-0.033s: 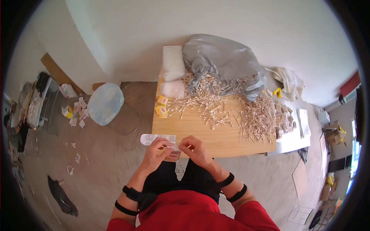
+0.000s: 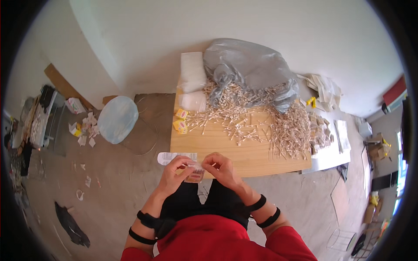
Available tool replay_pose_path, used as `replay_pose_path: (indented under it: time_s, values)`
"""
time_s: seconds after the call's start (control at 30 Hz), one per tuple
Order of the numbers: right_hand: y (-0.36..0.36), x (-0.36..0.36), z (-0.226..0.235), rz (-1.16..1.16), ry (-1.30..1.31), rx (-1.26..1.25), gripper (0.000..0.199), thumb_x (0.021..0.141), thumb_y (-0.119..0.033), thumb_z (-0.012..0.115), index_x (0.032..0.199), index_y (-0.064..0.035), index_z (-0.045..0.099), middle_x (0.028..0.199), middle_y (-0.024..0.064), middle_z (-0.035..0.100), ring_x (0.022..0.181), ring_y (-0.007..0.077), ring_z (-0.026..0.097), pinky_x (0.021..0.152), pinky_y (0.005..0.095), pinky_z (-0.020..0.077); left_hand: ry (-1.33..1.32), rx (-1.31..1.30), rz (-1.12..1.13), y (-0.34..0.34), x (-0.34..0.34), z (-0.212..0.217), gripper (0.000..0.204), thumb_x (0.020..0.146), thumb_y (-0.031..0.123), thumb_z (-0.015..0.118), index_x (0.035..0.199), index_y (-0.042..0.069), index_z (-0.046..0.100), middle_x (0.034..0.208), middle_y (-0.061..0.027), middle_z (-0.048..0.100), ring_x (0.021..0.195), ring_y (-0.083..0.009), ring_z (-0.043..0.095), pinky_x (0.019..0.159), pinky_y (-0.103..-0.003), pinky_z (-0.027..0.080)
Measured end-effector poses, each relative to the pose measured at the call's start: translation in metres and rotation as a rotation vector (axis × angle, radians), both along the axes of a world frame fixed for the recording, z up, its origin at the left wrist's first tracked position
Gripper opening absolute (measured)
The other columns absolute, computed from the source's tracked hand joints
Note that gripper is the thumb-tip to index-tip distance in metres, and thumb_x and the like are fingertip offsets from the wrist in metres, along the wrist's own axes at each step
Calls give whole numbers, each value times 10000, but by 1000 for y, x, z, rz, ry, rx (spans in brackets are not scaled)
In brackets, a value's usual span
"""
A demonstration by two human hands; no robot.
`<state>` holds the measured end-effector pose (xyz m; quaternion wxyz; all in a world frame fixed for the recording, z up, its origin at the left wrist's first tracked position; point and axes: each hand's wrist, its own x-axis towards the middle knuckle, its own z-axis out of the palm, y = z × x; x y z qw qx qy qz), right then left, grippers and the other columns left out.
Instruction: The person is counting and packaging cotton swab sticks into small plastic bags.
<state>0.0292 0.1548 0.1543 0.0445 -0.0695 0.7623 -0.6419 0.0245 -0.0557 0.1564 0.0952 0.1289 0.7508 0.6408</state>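
Note:
My left hand (image 2: 176, 170) and my right hand (image 2: 221, 167) meet just below the near edge of a wooden table (image 2: 226, 150). Together they pinch a small clear plastic packet (image 2: 196, 171) between the fingertips. A white paper strip (image 2: 172, 157) lies at the table's near left corner, just above my left hand. On the table lies a wide heap of thin pale sticks with white tips (image 2: 261, 119). It spills from a crumpled grey plastic bag (image 2: 248, 69). Two small yellow boxes (image 2: 180, 121) sit at the table's left edge.
White plastic packs (image 2: 193, 78) are stacked at the table's far left corner. A pale blue bag (image 2: 116, 118) and paper scraps (image 2: 85, 128) lie on the floor to the left, with a black rag (image 2: 72, 226) nearer me. Papers and boxes (image 2: 324, 130) crowd the right.

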Motion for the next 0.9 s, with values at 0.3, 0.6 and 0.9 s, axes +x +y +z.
replay_pose_path:
  time_s: [0.3, 0.6, 0.9]
  values:
    - [60, 22, 33, -62, 391, 350, 89, 874, -141, 612, 931, -90, 656, 917, 106, 595, 865, 305, 625, 713, 374, 508, 359, -239, -36, 66, -11, 50, 123, 788, 52, 745, 864, 7, 659, 930, -115, 643, 889, -256, 626, 810, -352, 493]
    - [75, 86, -26, -372, 418, 569, 191, 808, -136, 569, 938, -4, 524, 942, 162, 469, 870, 353, 558, 686, 419, 488, 423, -538, -424, 112, 0, -22, 274, 931, 194, 675, 1081, -32, 643, 1080, -156, 626, 955, -291, 643, 778, -349, 551]
    - [80, 101, -35, -428, 465, 544, 160, 904, -186, 561, 848, -40, 529, 821, 148, 497, 731, 343, 582, 604, 416, 487, 75, -184, -599, 122, -20, -93, 282, 935, 113, 650, 1138, -80, 622, 1059, -155, 649, 1016, -271, 640, 881, -352, 552]
